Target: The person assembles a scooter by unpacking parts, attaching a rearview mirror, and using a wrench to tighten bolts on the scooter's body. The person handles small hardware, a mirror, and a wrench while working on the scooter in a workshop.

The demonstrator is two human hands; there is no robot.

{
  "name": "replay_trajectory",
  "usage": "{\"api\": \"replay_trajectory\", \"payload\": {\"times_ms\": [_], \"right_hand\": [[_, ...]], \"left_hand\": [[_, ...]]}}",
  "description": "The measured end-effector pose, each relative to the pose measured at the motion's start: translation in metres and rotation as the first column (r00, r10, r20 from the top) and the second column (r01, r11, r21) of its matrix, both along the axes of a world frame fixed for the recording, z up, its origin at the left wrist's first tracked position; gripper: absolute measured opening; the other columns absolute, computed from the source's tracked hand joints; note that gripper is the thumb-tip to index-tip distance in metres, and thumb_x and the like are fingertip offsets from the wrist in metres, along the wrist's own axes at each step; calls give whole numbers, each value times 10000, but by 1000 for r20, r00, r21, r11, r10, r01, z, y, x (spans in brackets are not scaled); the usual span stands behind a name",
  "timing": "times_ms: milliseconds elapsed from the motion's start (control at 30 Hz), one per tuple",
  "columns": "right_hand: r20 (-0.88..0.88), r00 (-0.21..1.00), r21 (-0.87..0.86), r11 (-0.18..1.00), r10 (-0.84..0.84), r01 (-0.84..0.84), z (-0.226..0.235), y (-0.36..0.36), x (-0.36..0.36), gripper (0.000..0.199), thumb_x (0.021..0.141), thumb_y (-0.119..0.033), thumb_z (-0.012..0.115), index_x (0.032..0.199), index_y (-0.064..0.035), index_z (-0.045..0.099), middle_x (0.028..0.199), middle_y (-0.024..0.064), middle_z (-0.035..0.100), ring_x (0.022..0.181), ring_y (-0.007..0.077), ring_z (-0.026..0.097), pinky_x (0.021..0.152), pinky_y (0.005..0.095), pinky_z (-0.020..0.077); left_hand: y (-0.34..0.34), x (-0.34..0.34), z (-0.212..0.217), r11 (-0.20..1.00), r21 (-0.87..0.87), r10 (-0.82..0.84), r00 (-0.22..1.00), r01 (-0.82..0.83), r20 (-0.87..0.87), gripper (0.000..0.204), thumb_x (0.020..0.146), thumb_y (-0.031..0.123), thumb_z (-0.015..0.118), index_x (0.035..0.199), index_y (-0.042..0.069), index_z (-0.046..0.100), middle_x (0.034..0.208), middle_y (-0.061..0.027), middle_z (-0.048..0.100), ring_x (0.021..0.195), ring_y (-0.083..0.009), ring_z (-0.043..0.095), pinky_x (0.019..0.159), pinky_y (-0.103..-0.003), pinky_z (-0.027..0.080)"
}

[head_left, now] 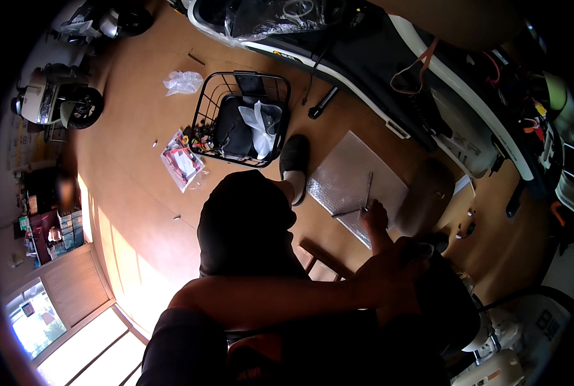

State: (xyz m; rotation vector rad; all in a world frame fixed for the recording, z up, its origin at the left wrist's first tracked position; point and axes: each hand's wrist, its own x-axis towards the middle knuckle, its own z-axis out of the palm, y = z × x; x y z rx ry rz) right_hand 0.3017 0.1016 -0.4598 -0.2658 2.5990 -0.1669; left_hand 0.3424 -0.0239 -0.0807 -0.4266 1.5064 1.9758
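My right hand (374, 219) is closed on a metal wrench with thin arms (369, 186). One arm points away from me and another points left; any further part is hidden in my fist. Beneath it, a flat sheet of bubble wrap (338, 174) lies on the floor. My left forearm crosses in front of my body, and my left hand (399, 264) lies over my right forearm near my right knee. Its fingers are too dark to make out.
A black wire basket (200, 106) holding a dark box and plastic bags stands ahead. Left of it are a bag of parts (182, 161) and clear plastic (183, 82). A white and black scooter body (364, 83) fills the far right. A small wooden stool (322, 257) is beside my leg.
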Motion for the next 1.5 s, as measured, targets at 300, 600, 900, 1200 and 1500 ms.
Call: {"api": "replay_trajectory", "payload": {"times_ms": [300, 600, 900, 1200, 1500], "right_hand": [[-17, 995, -32, 994, -103, 102, -19, -22, -11, 307, 943, -274, 649, 1124, -43, 558, 1018, 215, 699, 956, 426, 701, 834, 541, 573], [192, 981, -599, 791, -10, 125, 37, -6, -51, 325, 1015, -380, 551, 1057, -59, 583, 963, 153, 700, 872, 349, 693, 819, 449, 565], [285, 958, -563, 815, 39, 135, 361, 18, -62, 518, 1093, -473, 401, 895, -49, 625, 765, 142, 639, 803, 263, 670, 754, 457, 497], [40, 998, -471, 881, 56, -31, 413, 13, 21, 454, 1083, -390, 403, 921, -42, 647, 837, 214, 687, 854, 448, 659, 806, 532, 516], [-27, 1000, -514, 857, 14, -26, 392, 3, 5, 459, 1085, -347, 391, 903, -16, 652, 847, 208, 702, 844, 431, 678, 811, 529, 530]], "left_hand": [[-21, -10, 10, 998, 22, -53, 996, 55, -74, 696, 917, 407, 740, 1382, -5, 428, 1145, -235, 661, 1087, -362, 673, 931, -440, 530], [-27, -18, -40, 945, -57, 313, 940, -322, -133, 709, 979, 385, 708, 1498, 27, 384, 1184, -126, 594, 1062, -156, 581, 834, -313, 509], [-84, -51, -29, 744, 230, 635, 771, -628, 52, 474, 1014, 548, 560, 1137, 90, 567, 893, -94, 608, 771, -234, 631, 690, -377, 532], [-53, -46, -26, 809, 159, 588, 788, -566, -181, 381, 1025, 445, 600, 1174, 103, 521, 865, -76, 580, 751, -215, 619, 653, -363, 529], [-28, -49, -40, 776, -4, 611, 754, -630, -241, 571, 1106, 568, 348, 1309, 53, 490, 1142, -100, 570, 1040, -170, 535, 930, -332, 451]]}}
